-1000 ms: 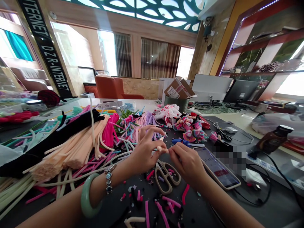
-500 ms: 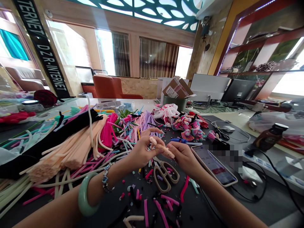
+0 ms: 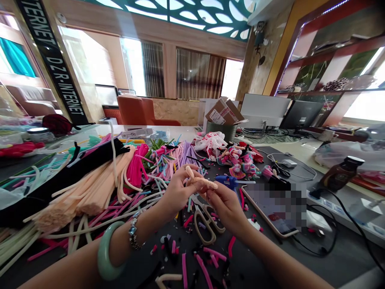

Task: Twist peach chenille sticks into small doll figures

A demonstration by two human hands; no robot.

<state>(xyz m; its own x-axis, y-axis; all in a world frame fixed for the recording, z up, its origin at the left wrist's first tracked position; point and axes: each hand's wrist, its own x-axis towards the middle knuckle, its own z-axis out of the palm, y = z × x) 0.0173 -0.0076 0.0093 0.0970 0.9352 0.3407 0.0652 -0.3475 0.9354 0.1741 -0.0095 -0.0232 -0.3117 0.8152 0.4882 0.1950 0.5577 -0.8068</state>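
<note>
A cardboard box (image 3: 224,111) stands in a dark green tub (image 3: 217,133) at upper centre of the frame. Lower down, the left hand (image 3: 177,192) and right hand (image 3: 225,210), both nearly closed, pinch a short peach pipe-cleaner piece (image 3: 202,182) between them. Both forearms angle inward over the dark tabletop (image 3: 261,257), with the hands just above beige-handled scissors (image 3: 205,223).

Head camera looks down at the peach pipe-cleaner (image 3: 204,182).

dark table (image 3: 264,261) under pipe cleaners (image 3: 90,196), scissors (image 3: 196,224), phone (image 3: 270,208)
</note>
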